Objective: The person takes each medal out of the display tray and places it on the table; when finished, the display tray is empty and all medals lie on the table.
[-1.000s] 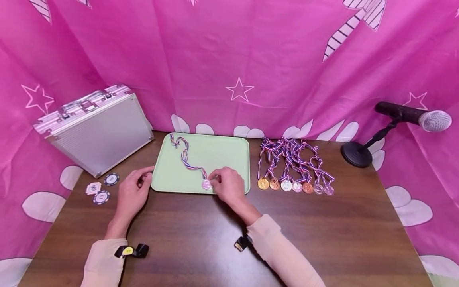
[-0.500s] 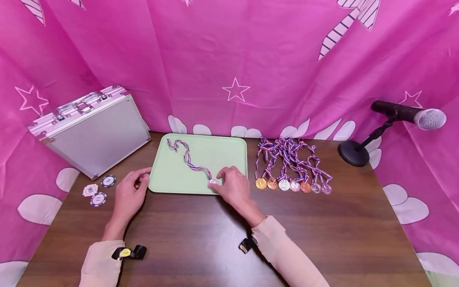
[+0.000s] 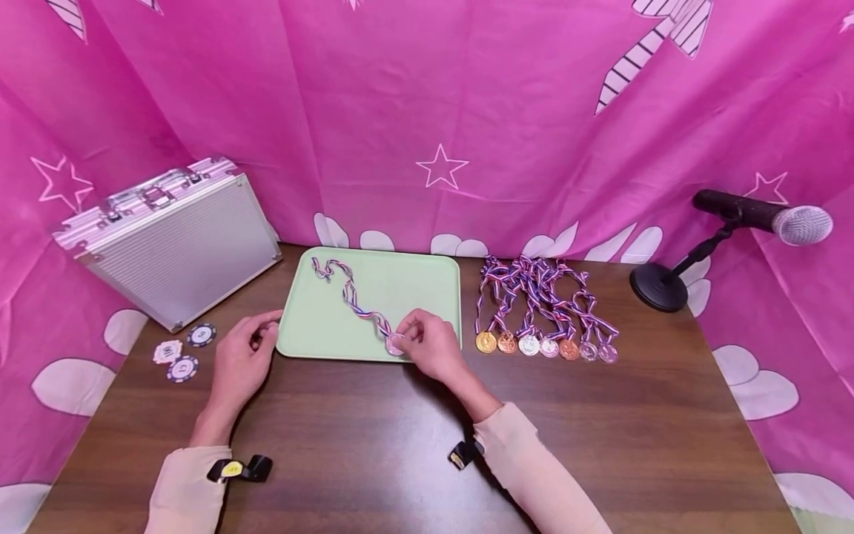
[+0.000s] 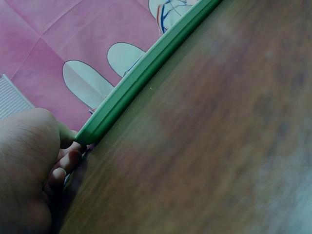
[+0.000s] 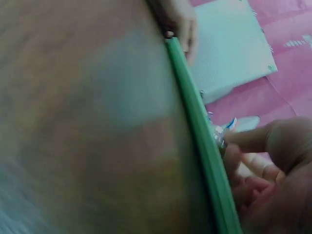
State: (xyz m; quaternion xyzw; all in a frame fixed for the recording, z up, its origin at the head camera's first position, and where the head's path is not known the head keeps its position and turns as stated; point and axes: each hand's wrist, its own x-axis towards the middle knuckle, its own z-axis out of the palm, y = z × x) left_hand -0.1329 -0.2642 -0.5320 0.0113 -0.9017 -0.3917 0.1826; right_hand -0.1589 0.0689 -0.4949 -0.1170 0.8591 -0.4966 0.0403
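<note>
In the head view a pale green tray (image 3: 434,282) lies on the wooden table. On it a medal (image 3: 394,344) trails a red, white and blue ribbon (image 3: 365,312) up to the tray's far left corner. My right hand (image 3: 434,348), over the tray's near right part, pinches the medal's edge between thumb and fingers. My left hand (image 3: 242,360) holds the tray's left rim. In the left wrist view, that hand's thumb and curled fingers (image 4: 73,158) meet at the tray's near left corner. The right wrist view shows the medal (image 5: 219,136) partly hidden by fingertips.
Right of the tray, several medals (image 3: 530,345) lie in a row, ribbons bunched behind them. A silver case (image 3: 180,252) stands at the back left, with 3 poker chips (image 3: 183,368) before it. A microphone (image 3: 754,211) on a stand is far right. A pink curtain (image 3: 373,111) hangs behind.
My right hand has shifted slightly right with the medal, and the ribbon's lower end has followed. More of the medal's face shows than half a second ago. The left hand stays at the tray's rim.
</note>
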